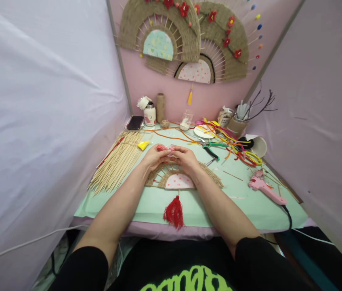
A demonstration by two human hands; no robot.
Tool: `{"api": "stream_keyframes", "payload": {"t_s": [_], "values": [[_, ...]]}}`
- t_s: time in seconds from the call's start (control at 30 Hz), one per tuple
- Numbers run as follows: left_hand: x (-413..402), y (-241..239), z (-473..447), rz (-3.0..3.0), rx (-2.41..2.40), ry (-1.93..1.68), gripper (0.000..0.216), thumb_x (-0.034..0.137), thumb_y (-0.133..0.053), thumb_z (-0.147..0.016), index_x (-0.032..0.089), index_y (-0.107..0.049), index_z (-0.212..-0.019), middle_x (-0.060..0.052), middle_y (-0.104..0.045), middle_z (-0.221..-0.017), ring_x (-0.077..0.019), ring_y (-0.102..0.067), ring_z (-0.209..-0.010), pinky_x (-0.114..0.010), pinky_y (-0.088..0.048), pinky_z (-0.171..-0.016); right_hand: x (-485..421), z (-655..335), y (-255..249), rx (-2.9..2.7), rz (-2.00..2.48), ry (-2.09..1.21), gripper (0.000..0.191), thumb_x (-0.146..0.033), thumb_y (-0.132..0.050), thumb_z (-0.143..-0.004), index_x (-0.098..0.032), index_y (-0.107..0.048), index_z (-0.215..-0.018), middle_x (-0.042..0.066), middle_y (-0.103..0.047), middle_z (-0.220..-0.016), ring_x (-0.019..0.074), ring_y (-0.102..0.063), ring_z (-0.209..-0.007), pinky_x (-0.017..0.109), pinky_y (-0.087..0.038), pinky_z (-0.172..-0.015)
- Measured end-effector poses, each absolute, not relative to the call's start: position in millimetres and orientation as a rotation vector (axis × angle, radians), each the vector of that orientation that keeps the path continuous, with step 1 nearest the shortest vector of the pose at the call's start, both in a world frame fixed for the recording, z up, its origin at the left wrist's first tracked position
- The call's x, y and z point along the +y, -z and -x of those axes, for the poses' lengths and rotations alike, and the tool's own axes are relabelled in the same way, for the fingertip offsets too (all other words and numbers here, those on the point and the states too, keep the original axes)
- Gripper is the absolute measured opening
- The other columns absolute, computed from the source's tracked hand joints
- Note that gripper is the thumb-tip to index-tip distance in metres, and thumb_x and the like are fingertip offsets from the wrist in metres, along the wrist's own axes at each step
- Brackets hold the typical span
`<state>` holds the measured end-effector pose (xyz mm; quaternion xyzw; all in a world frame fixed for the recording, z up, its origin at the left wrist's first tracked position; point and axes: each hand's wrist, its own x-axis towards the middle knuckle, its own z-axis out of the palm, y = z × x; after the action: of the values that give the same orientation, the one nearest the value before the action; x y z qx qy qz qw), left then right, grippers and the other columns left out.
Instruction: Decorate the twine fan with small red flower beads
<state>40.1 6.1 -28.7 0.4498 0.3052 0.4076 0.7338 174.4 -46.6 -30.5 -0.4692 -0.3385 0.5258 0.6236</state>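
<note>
My left hand (153, 157) and my right hand (185, 158) meet above a woven straw fan (210, 176) that lies on the green table mat (243, 202). Both hands pinch one small red and pink piece (166, 149) between their fingertips; I cannot make out what it is. The fan has a pink dotted centre panel (178, 182), and a red tassel (174, 212) hangs from its base over the table's front edge.
A bundle of bamboo sticks (118, 161) lies at left with a yellow piece (143, 145). Coloured pipe cleaners (237, 147), green-handled pliers (210, 150) and a pink glue gun (265, 189) lie at right. Jars, twine, a phone (135, 122) stand at the back. Finished fans (185, 40) hang on the wall.
</note>
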Motion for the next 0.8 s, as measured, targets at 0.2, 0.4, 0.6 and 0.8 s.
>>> {"api": "stream_keyframes", "payload": {"t_s": [0.2, 0.4, 0.6, 0.8], "values": [[9.4, 30.0, -36.3, -0.982, 0.656, -0.824, 0.041, 0.014, -0.084, -0.06, 0.015, -0.047, -0.077, 0.003, -0.058, -0.068, -0.0112, -0.063, -0.062, -0.024, -0.053, -0.059, -47.2, -174.2, 29.4, -0.791, 1.092, -1.195, 0.017, -0.022, -0.078, -0.054, -0.018, -0.068, -0.067, 0.004, -0.06, -0.127, 0.0174, -0.064, -0.096, 0.03, -0.054, -0.079], [9.8, 29.2, -35.0, -0.994, 0.672, -0.789, 0.042, 0.015, -0.085, -0.058, 0.015, -0.048, -0.076, 0.003, -0.059, -0.067, -0.0116, -0.064, -0.063, -0.025, -0.054, -0.061, -50.0, -171.7, 26.4, -0.781, 1.047, -1.228, 0.019, -0.021, -0.079, -0.052, -0.019, -0.067, -0.066, 0.002, -0.066, -0.112, 0.0151, -0.064, -0.089, 0.029, -0.053, -0.079], [6.7, 23.5, -35.2, -1.0, 0.681, -0.787, 0.043, 0.015, -0.085, -0.057, 0.015, -0.048, -0.077, 0.002, -0.061, -0.069, -0.0105, -0.063, -0.064, -0.025, -0.054, -0.064, -49.8, -173.9, 27.2, -0.746, 1.051, -1.293, 0.024, -0.021, -0.079, -0.051, -0.02, -0.061, -0.068, -0.004, -0.064, -0.069, 0.0111, -0.062, -0.068, 0.029, -0.053, -0.075], [6.6, 24.9, -36.3, -0.998, 0.677, -0.807, 0.04, 0.013, -0.084, -0.058, 0.015, -0.048, -0.075, 0.002, -0.06, -0.067, -0.011, -0.063, -0.063, -0.026, -0.054, -0.063, -49.5, -177.1, 26.3, -0.736, 1.075, -1.316, 0.019, -0.021, -0.078, -0.054, -0.02, -0.064, -0.066, -0.002, -0.066, -0.07, 0.012, -0.062, -0.071, 0.027, -0.052, -0.073]]}}
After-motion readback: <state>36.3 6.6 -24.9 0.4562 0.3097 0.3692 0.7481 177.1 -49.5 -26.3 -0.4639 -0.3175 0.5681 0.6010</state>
